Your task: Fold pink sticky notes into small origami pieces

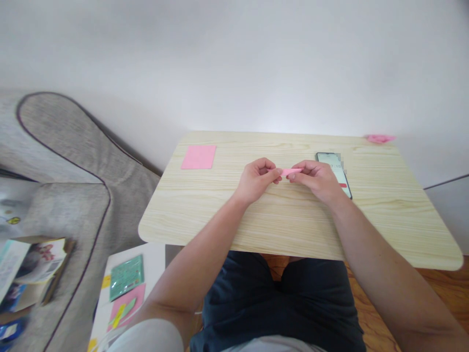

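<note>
One pink strip (291,172), prob. folded paper, over the table (293,230) abt midway btw L and R edges, nearer the far edge. Who's got it?

Both. Left hand (258,180) pinches its L end, thumb and fingers closed on it; right hand (318,181) has the R end, same pinch. Can't tell if the strip touches the tabletop.

How'll it handle?

V. light, I'd guess; bendy, stiffer where layered, not slippery. Creases or tears if yanked. Best hold: fingertips at the ends, lightly.

Other pink stuff?

Flat pink square (199,157) by the far L corner; crumpled pink piece (381,139) at the far R corner.

Any writing?

Phone (335,168), R of centre toward the far edge, partly behind the right hand: digits, poss. "7" and "10", part pixelated. Red button low on screen. Green packet (127,276), below the table's near L corner: print too small. Printed box (44,266) on the sofa (69,205), well off the L edge: also illegible. No brand I can make out.
</note>
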### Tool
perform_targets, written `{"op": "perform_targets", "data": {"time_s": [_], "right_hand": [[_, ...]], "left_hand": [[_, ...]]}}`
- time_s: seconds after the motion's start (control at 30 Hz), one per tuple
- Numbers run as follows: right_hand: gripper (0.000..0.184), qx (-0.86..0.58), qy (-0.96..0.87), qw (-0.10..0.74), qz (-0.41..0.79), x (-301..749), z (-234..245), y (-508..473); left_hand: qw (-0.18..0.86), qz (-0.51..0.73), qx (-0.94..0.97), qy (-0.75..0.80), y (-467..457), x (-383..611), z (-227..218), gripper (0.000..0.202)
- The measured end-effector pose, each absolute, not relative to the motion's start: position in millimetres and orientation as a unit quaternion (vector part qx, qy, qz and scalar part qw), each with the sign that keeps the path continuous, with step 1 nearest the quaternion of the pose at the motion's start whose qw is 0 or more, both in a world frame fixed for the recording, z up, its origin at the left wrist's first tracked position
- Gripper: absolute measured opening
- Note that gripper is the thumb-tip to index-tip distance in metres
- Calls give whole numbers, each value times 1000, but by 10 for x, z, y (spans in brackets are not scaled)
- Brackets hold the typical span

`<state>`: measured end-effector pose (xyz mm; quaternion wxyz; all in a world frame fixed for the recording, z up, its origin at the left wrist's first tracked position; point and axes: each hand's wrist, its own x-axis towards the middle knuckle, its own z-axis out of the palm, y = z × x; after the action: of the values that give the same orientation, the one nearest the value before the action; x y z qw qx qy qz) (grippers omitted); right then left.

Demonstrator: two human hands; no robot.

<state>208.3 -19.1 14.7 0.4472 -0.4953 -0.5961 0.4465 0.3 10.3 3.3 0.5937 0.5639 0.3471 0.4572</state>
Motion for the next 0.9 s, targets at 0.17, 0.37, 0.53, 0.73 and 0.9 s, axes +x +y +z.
{"op": "perform_targets", "data": {"time_s": [0.17,0.37,0.53,0.73,0.9], "right_hand": [[37,-464,-573,483,472,2038,124,-193],[48,-453,-569,517,451,1949,101,-206],[46,-460,-571,517,443,1893,96,-216],[36,-456,-556,540,437,1862,97,-223],[43,-471,-551,534,435,1869,99,-228]], "left_hand": [[602,455,556,348,95,4,50,30],[650,438,513,351,77,28,101,30],[681,421,496,337,70,27,107,30],[669,408,532,320,64,23,93,32],[636,409,574,313,50,27,83,34]]}}
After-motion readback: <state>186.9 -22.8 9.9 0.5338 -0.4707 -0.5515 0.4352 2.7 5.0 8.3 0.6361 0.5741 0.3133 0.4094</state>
